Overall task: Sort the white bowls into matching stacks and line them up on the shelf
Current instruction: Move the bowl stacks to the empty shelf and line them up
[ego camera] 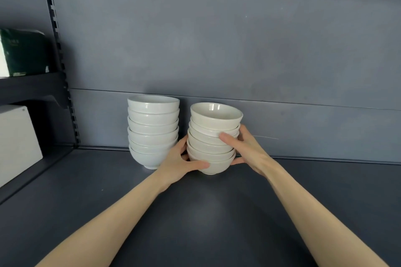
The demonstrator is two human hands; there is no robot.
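Note:
Two stacks of several white bowls stand side by side on the dark grey shelf [217, 212], near its back wall. The left stack [153, 130] is a cooler white and stands straight, with no hand on it. The right stack [213, 136] is creamier and leans a little to the right at the top. My left hand [180, 163] grips the lowest bowls of the right stack from the left, thumb across the front. My right hand [244, 147] holds the same stack from the right, thumb pressed on a bowl near the top.
A slotted upright post [58, 50] bounds the shelf on the left. Beyond it sit a dark green package [23, 52] on a higher shelf and a white box [17, 143] below. The shelf stretches on to the right of the stacks.

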